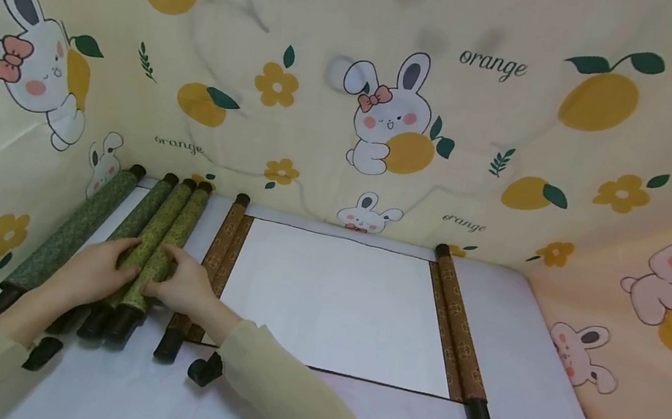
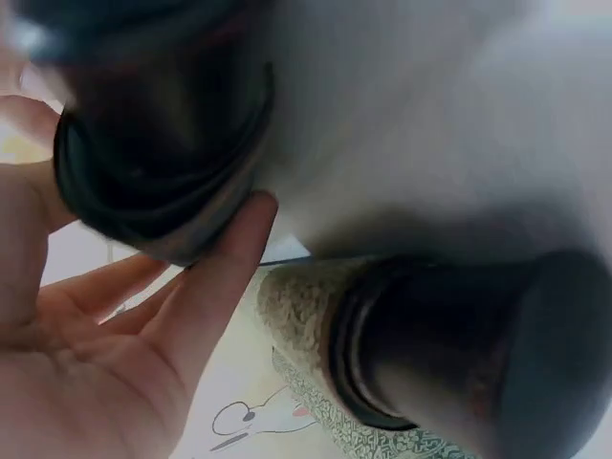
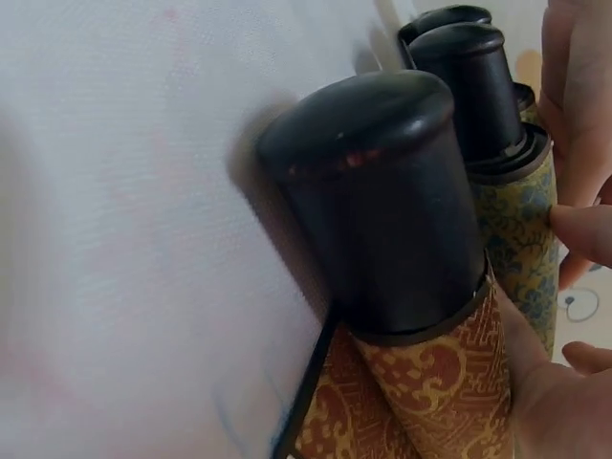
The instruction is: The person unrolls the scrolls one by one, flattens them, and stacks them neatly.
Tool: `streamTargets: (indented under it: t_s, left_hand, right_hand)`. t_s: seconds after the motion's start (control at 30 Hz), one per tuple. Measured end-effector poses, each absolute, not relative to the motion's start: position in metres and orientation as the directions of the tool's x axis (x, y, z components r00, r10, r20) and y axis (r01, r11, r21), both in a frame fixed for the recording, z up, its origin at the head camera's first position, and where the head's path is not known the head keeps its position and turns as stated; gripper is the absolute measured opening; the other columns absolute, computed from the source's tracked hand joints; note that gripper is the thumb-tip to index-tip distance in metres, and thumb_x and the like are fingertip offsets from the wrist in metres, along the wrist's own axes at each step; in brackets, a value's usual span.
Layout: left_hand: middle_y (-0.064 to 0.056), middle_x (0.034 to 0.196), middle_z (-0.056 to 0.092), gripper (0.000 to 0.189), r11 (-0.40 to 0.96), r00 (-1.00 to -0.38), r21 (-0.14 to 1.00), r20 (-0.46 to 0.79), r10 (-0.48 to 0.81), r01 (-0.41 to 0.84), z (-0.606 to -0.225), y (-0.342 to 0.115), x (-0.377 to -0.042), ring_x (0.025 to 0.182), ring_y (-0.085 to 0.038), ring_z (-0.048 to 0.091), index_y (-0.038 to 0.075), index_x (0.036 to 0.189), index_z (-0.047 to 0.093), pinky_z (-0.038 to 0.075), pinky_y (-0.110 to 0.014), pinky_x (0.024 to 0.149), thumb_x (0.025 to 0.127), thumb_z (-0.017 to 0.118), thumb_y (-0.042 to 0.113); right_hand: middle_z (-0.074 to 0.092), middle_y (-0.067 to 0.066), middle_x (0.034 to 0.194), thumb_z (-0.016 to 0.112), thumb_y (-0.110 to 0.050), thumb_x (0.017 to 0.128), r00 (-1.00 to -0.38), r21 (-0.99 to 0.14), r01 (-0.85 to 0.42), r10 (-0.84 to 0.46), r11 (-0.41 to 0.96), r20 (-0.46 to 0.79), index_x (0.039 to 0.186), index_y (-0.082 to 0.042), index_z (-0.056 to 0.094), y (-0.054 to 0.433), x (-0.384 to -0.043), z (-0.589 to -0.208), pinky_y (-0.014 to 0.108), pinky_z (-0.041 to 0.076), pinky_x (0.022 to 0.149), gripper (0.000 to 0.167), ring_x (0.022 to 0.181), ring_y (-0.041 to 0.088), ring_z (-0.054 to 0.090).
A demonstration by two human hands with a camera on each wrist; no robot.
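Two yellow-green patterned scroll rollers [image 1: 164, 214] with dark end knobs lie side by side in the head view; whether they belong to one scroll I cannot tell. My left hand [image 1: 92, 272] grips the left roller, fingers bent over it. With thumb and fingers, my right hand [image 1: 189, 289] holds the right roller [image 3: 521, 225]. To the right, a brown patterned scroll [image 1: 454, 318] lies unrolled, its white sheet [image 1: 334, 298] showing. Its left end knob [image 3: 382, 210] fills the middle of the right wrist view. Parts of both hands' fingers are hidden behind the rollers.
A thick green roller [image 1: 72, 232] lies at the far left, a second green roller [image 1: 142, 210] beside the yellow-green pair. Two black straps, one left [image 1: 43, 353] and one right [image 1: 205, 369], lie near the front. Patterned cloth [image 1: 341, 18] rises behind the white table [image 1: 532, 391].
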State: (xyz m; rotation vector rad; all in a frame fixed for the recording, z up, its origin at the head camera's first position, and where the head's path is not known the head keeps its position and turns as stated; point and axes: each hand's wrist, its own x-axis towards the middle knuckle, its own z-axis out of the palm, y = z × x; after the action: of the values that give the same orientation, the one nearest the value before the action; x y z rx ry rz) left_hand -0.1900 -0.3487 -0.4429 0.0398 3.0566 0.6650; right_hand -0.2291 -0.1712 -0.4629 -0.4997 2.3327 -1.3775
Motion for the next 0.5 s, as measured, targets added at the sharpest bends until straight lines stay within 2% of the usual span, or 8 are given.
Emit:
streamTargets:
  t_s: [0.07, 0.1, 0.17, 0.2, 0.3, 0.4, 0.43, 0.5]
  left_hand:
    - [-0.045, 0.136, 0.052, 0.063, 0.902, -1.0, 0.432, 0.012, 0.017, 0.021, -0.443, -0.345, -0.185, 0.112, -0.059, 0.058, -0.018, 0.147, 0.042, 0.05, -0.065, 0.086, 0.099, 0.065, 0.015]
    - [-0.045, 0.136, 0.052, 0.063, 0.896, -1.0, 0.445, 0.024, 0.009, 0.019, -0.442, -0.343, -0.183, 0.107, -0.059, 0.06, -0.018, 0.148, 0.042, 0.051, -0.064, 0.084, 0.099, 0.065, 0.015]
    - [-0.042, 0.124, 0.06, 0.064, 0.884, -0.999, 0.466, 0.052, -0.012, 0.014, -0.441, -0.338, -0.179, 0.086, -0.052, 0.065, -0.016, 0.15, 0.04, 0.053, -0.059, 0.073, 0.099, 0.065, 0.015]
    - [-0.041, 0.122, 0.061, 0.065, 0.882, -0.997, 0.471, 0.076, -0.021, 0.017, -0.44, -0.335, -0.178, 0.082, -0.051, 0.065, -0.016, 0.15, 0.04, 0.053, -0.057, 0.07, 0.099, 0.066, 0.016]
    - [-0.041, 0.12, 0.061, 0.066, 0.862, -0.987, 0.507, 0.148, -0.058, 0.026, -0.435, -0.324, -0.171, 0.052, -0.033, 0.052, -0.015, 0.151, 0.039, 0.044, -0.044, 0.055, 0.098, 0.065, 0.015]
    - [-0.045, 0.134, 0.052, 0.066, 0.846, -0.972, 0.53, 0.22, -0.083, 0.047, -0.432, -0.31, -0.163, 0.06, -0.033, 0.057, -0.015, 0.151, 0.04, 0.045, -0.04, 0.055, 0.096, 0.066, 0.012]
    - [-0.045, 0.135, 0.051, 0.066, 0.834, -0.968, 0.55, 0.234, -0.094, 0.052, -0.431, -0.304, -0.159, 0.061, -0.032, 0.057, -0.014, 0.151, 0.04, 0.044, -0.037, 0.054, 0.096, 0.066, 0.011]
    - [-0.043, 0.139, 0.049, 0.067, 0.814, -0.961, 0.578, 0.254, -0.112, 0.058, -0.429, -0.294, -0.153, 0.078, -0.045, 0.064, -0.012, 0.153, 0.038, 0.049, -0.037, 0.055, 0.097, 0.066, 0.011]
  right_hand:
    - [0.068, 0.002, 0.132, 0.085, -0.018, 0.088, -0.862, -0.896, -0.103, -0.488, 0.433, -0.137, 0.153, -0.03, 0.052, -0.167, -0.228, -0.464, 0.031, 0.055, 0.073, 0.074, 0.101, 0.017, 0.068]
    - [0.068, 0.0, 0.132, 0.086, -0.018, 0.087, -0.862, -0.9, -0.107, -0.49, 0.423, -0.128, 0.153, -0.03, 0.052, -0.165, -0.227, -0.464, 0.03, 0.054, 0.071, 0.075, 0.098, 0.017, 0.068]
    - [0.066, -0.002, 0.136, 0.086, -0.016, 0.087, -0.861, -0.912, -0.115, -0.497, 0.395, -0.106, 0.153, -0.03, 0.051, -0.16, -0.226, -0.463, 0.029, 0.053, 0.068, 0.076, 0.098, 0.017, 0.068]
    - [0.065, -0.003, 0.138, 0.086, -0.015, 0.087, -0.859, -0.916, -0.126, -0.503, 0.381, -0.091, 0.154, -0.03, 0.05, -0.157, -0.226, -0.461, 0.029, 0.053, 0.066, 0.077, 0.095, 0.02, 0.069]
    - [0.054, -0.008, 0.151, 0.085, -0.013, 0.086, -0.851, -0.936, -0.135, -0.522, 0.325, -0.059, 0.155, -0.031, 0.048, -0.145, -0.224, -0.454, 0.026, 0.054, 0.067, 0.08, 0.102, 0.011, 0.069]
    - [0.058, -0.002, 0.147, 0.084, -0.011, 0.087, -0.834, -0.947, -0.155, -0.551, 0.28, -0.026, 0.157, -0.031, 0.045, -0.131, -0.221, -0.447, 0.025, 0.056, 0.065, 0.083, 0.093, 0.008, 0.07]
    - [0.063, 0.001, 0.14, 0.084, -0.011, 0.087, -0.83, -0.947, -0.17, -0.558, 0.273, -0.013, 0.158, -0.032, 0.044, -0.126, -0.22, -0.446, 0.024, 0.056, 0.066, 0.083, 0.098, 0.005, 0.069]
    - [0.064, 0.002, 0.139, 0.084, -0.013, 0.088, -0.826, -0.94, -0.206, -0.563, 0.272, 0.018, 0.158, -0.034, 0.043, -0.115, -0.218, -0.443, 0.023, 0.055, 0.065, 0.084, 0.092, 0.005, 0.069]
